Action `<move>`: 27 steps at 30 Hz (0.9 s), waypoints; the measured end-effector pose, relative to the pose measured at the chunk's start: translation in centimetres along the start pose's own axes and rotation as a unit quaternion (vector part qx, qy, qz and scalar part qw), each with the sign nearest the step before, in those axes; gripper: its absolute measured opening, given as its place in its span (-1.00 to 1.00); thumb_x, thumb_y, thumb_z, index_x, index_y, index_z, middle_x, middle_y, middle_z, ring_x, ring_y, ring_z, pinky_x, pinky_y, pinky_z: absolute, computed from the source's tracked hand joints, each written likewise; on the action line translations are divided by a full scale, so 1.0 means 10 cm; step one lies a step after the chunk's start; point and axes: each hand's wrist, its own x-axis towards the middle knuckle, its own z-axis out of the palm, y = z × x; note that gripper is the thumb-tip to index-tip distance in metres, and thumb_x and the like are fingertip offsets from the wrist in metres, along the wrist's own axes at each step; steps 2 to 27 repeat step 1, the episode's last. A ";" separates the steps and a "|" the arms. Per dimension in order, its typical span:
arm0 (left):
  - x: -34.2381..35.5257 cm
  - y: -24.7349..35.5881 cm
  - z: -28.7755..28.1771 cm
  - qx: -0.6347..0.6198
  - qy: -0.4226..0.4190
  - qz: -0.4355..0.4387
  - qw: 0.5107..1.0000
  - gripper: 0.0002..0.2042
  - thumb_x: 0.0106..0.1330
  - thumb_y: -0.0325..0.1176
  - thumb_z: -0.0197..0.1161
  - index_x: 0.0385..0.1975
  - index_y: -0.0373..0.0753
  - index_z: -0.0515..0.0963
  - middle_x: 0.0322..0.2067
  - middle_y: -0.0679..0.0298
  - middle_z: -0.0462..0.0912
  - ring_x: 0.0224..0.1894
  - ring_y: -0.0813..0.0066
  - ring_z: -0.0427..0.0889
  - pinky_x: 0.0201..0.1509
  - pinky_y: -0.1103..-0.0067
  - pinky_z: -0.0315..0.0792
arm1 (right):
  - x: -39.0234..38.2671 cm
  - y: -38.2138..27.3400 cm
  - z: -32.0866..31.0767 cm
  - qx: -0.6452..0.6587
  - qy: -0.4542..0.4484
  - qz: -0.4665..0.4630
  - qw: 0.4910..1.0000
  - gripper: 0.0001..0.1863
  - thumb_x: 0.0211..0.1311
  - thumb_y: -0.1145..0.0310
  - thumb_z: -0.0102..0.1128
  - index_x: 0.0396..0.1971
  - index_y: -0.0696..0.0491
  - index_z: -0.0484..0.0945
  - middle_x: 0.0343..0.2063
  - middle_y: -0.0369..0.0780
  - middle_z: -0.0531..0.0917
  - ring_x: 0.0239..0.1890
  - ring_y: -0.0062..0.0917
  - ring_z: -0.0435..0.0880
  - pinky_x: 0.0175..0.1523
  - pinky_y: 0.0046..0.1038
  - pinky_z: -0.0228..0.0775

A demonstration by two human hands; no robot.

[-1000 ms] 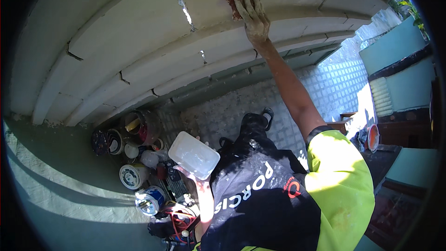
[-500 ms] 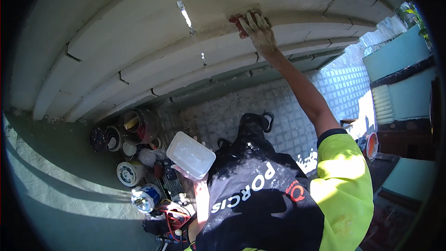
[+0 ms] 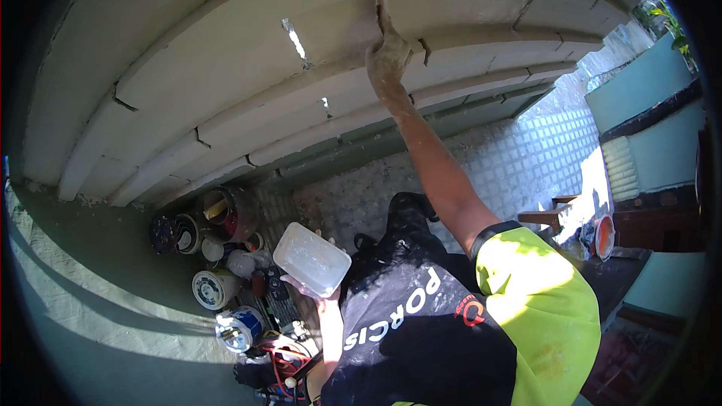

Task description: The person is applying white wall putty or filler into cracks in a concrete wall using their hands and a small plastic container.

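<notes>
My left hand [image 3: 328,299] is wrapped round a whitish rectangular plastic tub [image 3: 312,259] from below. Fingertips show past the tub's edges; the rest of the hand is hidden under it. Higher up, my right arm reaches to the pale stepped surface [image 3: 331,22]. There my dusty right hand [image 3: 389,56] presses a thin, dark red flat piece [image 3: 379,9], perhaps sandpaper, seen nearly edge-on. Its fingers point up along that piece, next to a smoothed, greyish patch. Dark cracks and a bright slit [image 3: 295,43] mark the pale surface nearby.
Several buckets [image 3: 214,289] and tubs crowd the floor at left, beside a red cord [image 3: 284,361]. A wooden stool [image 3: 547,216] and an orange-rimmed bucket [image 3: 604,237] stand at right. Grey tiled floor [image 3: 519,150] lies below, with a green wall [image 3: 83,256] at left.
My right hand has moved up and left over the pale surface and turned, so the red piece now shows edge-on. The tub in my left hand has barely shifted.
</notes>
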 end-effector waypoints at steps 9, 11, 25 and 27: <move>0.00 -0.01 0.01 -0.006 -0.016 -0.002 1.000 -0.04 0.12 0.53 -0.01 0.48 0.16 -0.02 0.47 0.08 0.00 0.35 -0.10 0.30 0.28 -0.16 0.22 | -0.06 -0.20 -0.03 -0.020 -0.052 -0.017 0.998 -0.17 0.01 0.68 0.03 0.39 -0.09 0.23 0.01 -0.11 0.66 -0.01 -0.33 0.71 0.10 -0.27 0.52; 0.00 -0.01 0.01 -0.006 -0.016 -0.002 1.000 -0.04 0.12 0.53 -0.01 0.48 0.16 -0.02 0.47 0.08 0.00 0.35 -0.10 0.30 0.28 -0.16 0.22 | -0.06 -0.20 -0.03 -0.020 -0.052 -0.017 0.998 -0.17 0.01 0.68 0.03 0.39 -0.09 0.23 0.01 -0.11 0.66 -0.01 -0.33 0.71 0.10 -0.27 0.52; 0.00 -0.01 0.01 -0.006 -0.016 -0.002 1.000 -0.04 0.12 0.53 -0.01 0.48 0.16 -0.02 0.47 0.08 0.00 0.35 -0.10 0.30 0.28 -0.16 0.22 | -0.06 -0.20 -0.03 -0.020 -0.052 -0.017 0.998 -0.17 0.01 0.68 0.03 0.39 -0.09 0.23 0.01 -0.11 0.66 -0.01 -0.33 0.71 0.10 -0.27 0.52; 0.00 -0.01 0.01 -0.006 -0.016 -0.002 1.000 -0.04 0.12 0.53 -0.01 0.48 0.16 -0.02 0.47 0.08 0.00 0.35 -0.10 0.30 0.28 -0.16 0.22 | -0.06 -0.20 -0.03 -0.020 -0.052 -0.017 0.998 -0.17 0.01 0.68 0.03 0.39 -0.09 0.23 0.01 -0.11 0.66 -0.01 -0.33 0.71 0.10 -0.27 0.52</move>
